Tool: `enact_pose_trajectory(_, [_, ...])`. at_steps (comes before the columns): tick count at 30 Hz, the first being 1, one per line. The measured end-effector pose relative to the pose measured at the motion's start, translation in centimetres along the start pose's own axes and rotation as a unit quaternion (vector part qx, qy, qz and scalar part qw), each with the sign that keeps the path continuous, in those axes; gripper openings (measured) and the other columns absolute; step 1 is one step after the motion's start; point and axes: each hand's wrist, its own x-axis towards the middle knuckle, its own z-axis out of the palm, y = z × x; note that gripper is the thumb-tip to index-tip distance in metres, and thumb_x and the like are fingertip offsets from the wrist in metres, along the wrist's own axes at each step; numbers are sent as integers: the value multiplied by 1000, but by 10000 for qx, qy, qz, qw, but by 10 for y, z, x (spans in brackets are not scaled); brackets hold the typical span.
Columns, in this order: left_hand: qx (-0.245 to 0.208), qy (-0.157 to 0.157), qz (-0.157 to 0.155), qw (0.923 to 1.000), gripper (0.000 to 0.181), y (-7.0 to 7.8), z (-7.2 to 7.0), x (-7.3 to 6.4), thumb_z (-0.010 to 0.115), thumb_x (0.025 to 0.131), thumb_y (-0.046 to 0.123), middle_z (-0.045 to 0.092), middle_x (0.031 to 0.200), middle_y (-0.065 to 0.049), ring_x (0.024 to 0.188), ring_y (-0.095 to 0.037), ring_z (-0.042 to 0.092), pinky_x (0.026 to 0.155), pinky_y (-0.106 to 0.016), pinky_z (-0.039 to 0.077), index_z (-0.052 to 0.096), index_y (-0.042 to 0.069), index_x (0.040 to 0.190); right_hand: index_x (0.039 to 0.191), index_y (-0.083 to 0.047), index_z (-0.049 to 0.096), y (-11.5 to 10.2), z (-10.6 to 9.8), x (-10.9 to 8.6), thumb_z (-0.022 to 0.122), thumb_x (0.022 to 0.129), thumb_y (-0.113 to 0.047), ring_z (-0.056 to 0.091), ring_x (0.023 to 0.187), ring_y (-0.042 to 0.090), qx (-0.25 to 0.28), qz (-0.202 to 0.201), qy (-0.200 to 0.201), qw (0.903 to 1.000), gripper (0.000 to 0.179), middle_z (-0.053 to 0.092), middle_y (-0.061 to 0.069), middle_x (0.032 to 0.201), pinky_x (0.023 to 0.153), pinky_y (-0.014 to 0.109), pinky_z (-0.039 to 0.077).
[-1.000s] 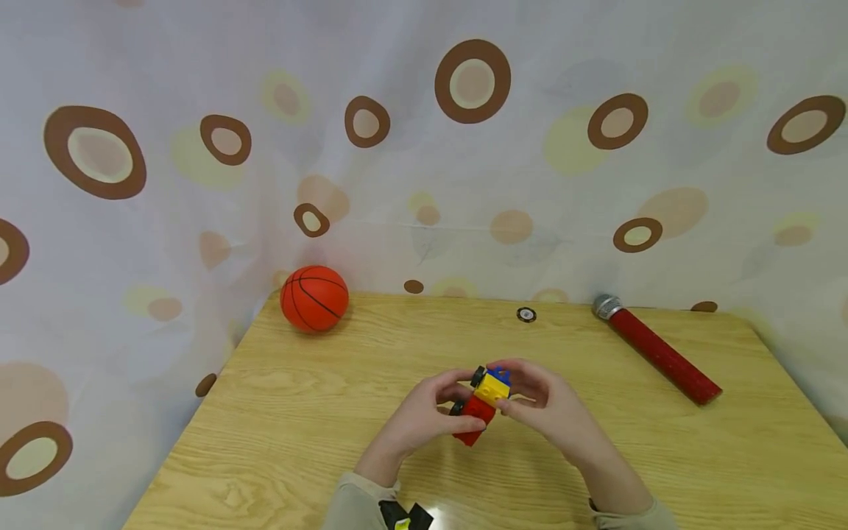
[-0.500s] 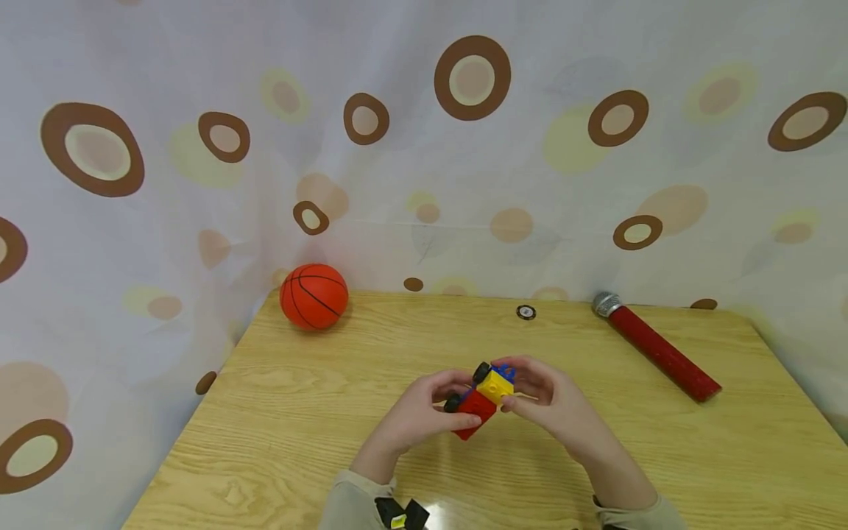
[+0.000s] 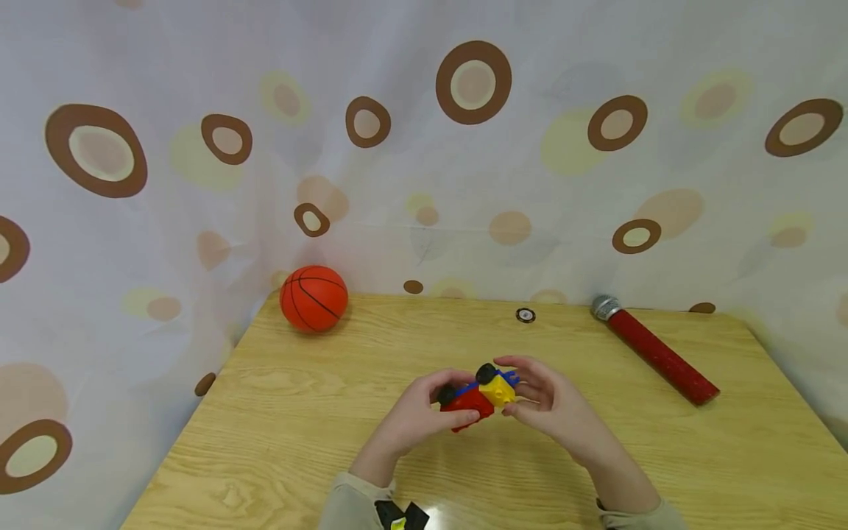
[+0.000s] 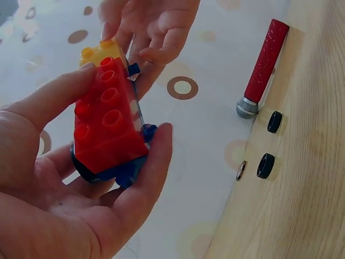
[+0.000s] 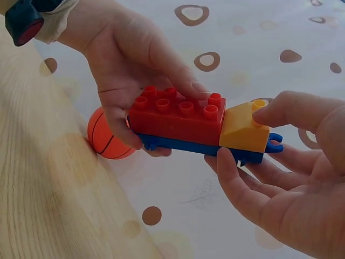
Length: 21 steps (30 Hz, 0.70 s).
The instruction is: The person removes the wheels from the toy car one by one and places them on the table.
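Observation:
Both hands hold a toy block car above the table. Its red studded brick (image 5: 178,121) and yellow sloped brick (image 5: 242,127) sit on a blue base (image 5: 183,145) with a hook at the yellow end. Black wheels (image 3: 486,373) show along its far side in the head view. My left hand (image 3: 420,414) grips the red end, thumb on top and fingers beneath. My right hand (image 3: 559,412) pinches the yellow end, thumb on that brick and fingers under the base. Two loose black wheels (image 4: 275,122) stand on the table in the left wrist view, unseen in the head view.
An orange toy basketball (image 3: 314,299) rests at the table's back left corner. Near the back edge lies a small round chip (image 3: 525,315). A red microphone (image 3: 652,350) lies slantwise on the right. Behind the wooden table (image 3: 278,412) hangs a patterned cloth (image 3: 397,59).
The toy car has turned clockwise in the head view, so it lies closer to level. Its red end has swung up and left, its yellow end slightly right. Both hands keep hold.

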Motion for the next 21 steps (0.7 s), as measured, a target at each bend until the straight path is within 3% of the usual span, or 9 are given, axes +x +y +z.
enact_pose_trajectory(6, [-4,129,71,9999,39,-1,0,0,75,89,20,64,124,-8,105,-19,59,88,-28,52,65,15,126,147,0,38,3,-2,-1,65,94,-5,65,110,10,-116,8,-24,9999,60,51,16,137,88,26,57])
enact_pose_trajectory(14, [-145,261,46,9995,40,1,-1,-1,78,86,18,63,128,-6,109,-21,59,89,-28,53,66,19,125,147,6,37,1,-4,-2,64,92,2,63,113,8,-35,-76,-207,9998,62,39,34,144,92,21,54])
enact_pose_trajectory(21, [-242,288,15,9993,45,3,-1,-1,77,87,16,60,126,-12,105,-19,58,85,-26,55,62,13,129,146,8,35,5,-5,-2,66,91,2,63,114,7,-129,-60,-247,9996,64,43,32,140,93,21,53])
